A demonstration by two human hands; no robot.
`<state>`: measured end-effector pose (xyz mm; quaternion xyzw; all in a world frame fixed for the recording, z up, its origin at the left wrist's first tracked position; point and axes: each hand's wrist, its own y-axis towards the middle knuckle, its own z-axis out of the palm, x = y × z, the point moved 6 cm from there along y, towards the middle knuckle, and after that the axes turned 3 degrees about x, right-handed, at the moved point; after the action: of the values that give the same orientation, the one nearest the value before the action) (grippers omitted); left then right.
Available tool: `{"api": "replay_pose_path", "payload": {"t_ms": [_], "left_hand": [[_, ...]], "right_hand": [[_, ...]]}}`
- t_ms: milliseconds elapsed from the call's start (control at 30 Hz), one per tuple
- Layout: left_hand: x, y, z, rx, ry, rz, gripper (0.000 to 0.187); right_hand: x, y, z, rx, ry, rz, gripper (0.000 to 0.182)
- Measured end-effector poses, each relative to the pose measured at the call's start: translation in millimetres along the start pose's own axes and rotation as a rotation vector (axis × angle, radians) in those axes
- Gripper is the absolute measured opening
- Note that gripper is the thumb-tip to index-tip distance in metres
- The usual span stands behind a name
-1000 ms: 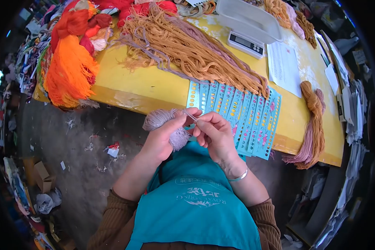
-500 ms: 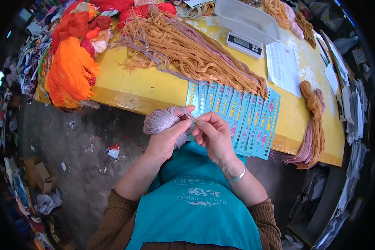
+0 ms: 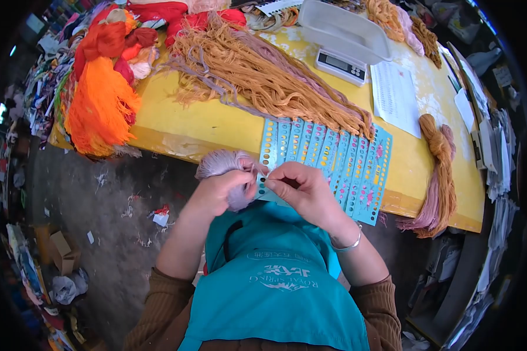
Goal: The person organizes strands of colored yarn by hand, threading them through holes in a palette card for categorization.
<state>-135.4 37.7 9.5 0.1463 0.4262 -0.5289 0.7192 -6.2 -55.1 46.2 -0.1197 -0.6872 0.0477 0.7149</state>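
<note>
My left hand [image 3: 225, 190] is wrapped round a bundle of pale lilac thread [image 3: 219, 164], held in front of the table edge. Close beside it, my right hand [image 3: 298, 190] pinches a strand of the same thread at the leftmost punched card. Several turquoise cards [image 3: 357, 181] with rows of holes, small tufts of coloured thread and pink flower prints lie fanned out, overhanging the edge. Across their upper ends rests a long hank of golden-brown thread [image 3: 287, 88] with mauve strands along it.
Orange thread [image 3: 99, 105] and red skeins lie at the table's left. A digital scale [image 3: 341, 65] bears a clear plastic tray [image 3: 345, 32]. Right of it are a printed sheet [image 3: 395, 93] and a twisted brown-mauve hank [image 3: 436, 169]. Scraps and a cardboard box [image 3: 63, 253] are on the floor.
My right hand has moved slightly right and down, to the holes of the leftmost card. My left hand has turned and shifted a little left with the lilac bundle.
</note>
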Motion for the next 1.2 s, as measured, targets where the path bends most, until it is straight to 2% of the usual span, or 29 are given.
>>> {"api": "replay_pose_path", "payload": {"t_ms": [33,67,100,133,167,200,267,300,333,367,400,467,500,533,567,600,633,667,733,800,833,867,900,933,967,1033,1067,1133,1200], "left_hand": [[-1,-2,-1,0.016,-0.007,-0.065,0.013],[-7,-6,-1,0.116,-0.130,-0.047,0.014],[-16,-10,-2,0.215,-0.251,-0.029,0.018],[-22,-13,-6,0.220,-0.247,-0.028,0.018],[-42,-17,-12,0.182,-0.363,0.216,0.020],[-62,-26,-22,0.139,-0.478,0.459,0.023],[-97,-57,-66,-0.353,0.041,0.682,0.019],[-109,-72,-94,-0.441,-0.215,0.748,0.015],[-119,-87,-123,-0.525,-0.475,0.805,0.012],[-134,-96,-129,-0.234,-0.746,0.785,0.011],[-150,-112,-136,0.070,-1.005,0.745,0.010],[-174,-156,-196,0.066,-0.731,0.765,0.012],[-184,-183,-230,-0.087,-0.629,0.866,0.013],[-192,-207,-256,-0.241,-0.523,0.961,0.015],[-201,-219,-261,-0.204,-0.454,0.981,0.016],[-210,-227,-257,-0.169,-0.386,1.002,0.016],[-215,-218,-230,-0.106,-0.406,1.020,0.017],[-215,-203,-208,-0.106,-0.407,1.016,0.017],[-211,-157,-160,0.069,-0.424,0.895,0.024],[-191,-101,-125,0.149,-0.456,0.786,0.041],[-179,-72,-106,0.192,-0.450,0.707,0.046],[-167,-45,-88,0.232,-0.443,0.628,0.052],[-151,-20,-76,0.208,-0.461,0.563,0.053],[-136,2,-62,0.182,-0.476,0.498,0.055],[-123,20,-40,0.170,-0.422,0.403,0.054],[-96,50,-10,0.109,-0.224,0.200,0.050],[-82,62,-3,0.061,-0.081,0.091,0.047],[-69,84,22,0.136,0.366,0.012,0.040],[-48,99,37,0.142,0.457,-0.084,0.039]], "right_hand": [[20,1,-3,-0.013,-0.133,-0.266,0.006],[38,-3,-4,-0.024,-0.268,-0.533,0.004],[29,2,-9,0.091,0.172,-0.378,0.006],[31,7,-12,0.106,0.492,-0.378,0.008],[33,12,-16,0.122,0.814,-0.371,0.011],[43,12,-24,0.049,0.843,-0.385,0.018],[46,10,-62,0.066,1.001,-0.428,0.019],[58,4,-91,-0.103,0.813,-0.449,0.019],[63,-2,-123,-0.086,0.838,-0.465,0.017],[72,-19,-158,-0.232,0.762,-0.463,0.018],[71,-39,-207,-0.478,0.650,-0.491,0.019],[58,-91,-314,-0.697,0.559,-0.531,0.014],[41,-133,-384,-0.988,0.530,-0.540,0.012],[25,-188,-470,-1.107,0.350,-0.563,0.010],[21,-242,-513,-1.378,0.257,-0.606,0.009],[16,-295,-565,-1.496,0.203,-0.643,0.012],[43,-314,-531,-1.648,0.117,-0.684,0.018],[58,-310,-511,-1.651,0.115,-0.681,0.018],[87,-289,-465,-1.451,-0.080,-0.714,0.023],[94,-220,-399,-1.272,-0.204,-0.645,0.028],[91,-183,-357,-1.151,-0.291,-0.521,0.027],[83,-137,-314,-1.017,-0.195,-0.606,0.024],[80,-109,-273,-0.987,-0.318,-0.278,0.019],[71,-82,-239,-0.749,-0.343,-0.241,0.018],[61,-59,-205,-0.506,-0.227,-0.259,0.023],[39,-23,-157,-0.255,-0.078,-0.196,0.029],[38,-14,-137,-0.244,-0.111,-0.129,0.031],[24,6,-110,-0.117,0.011,-0.141,0.036],[18,19,-93,-0.008,0.009,-0.148,0.036]]}}
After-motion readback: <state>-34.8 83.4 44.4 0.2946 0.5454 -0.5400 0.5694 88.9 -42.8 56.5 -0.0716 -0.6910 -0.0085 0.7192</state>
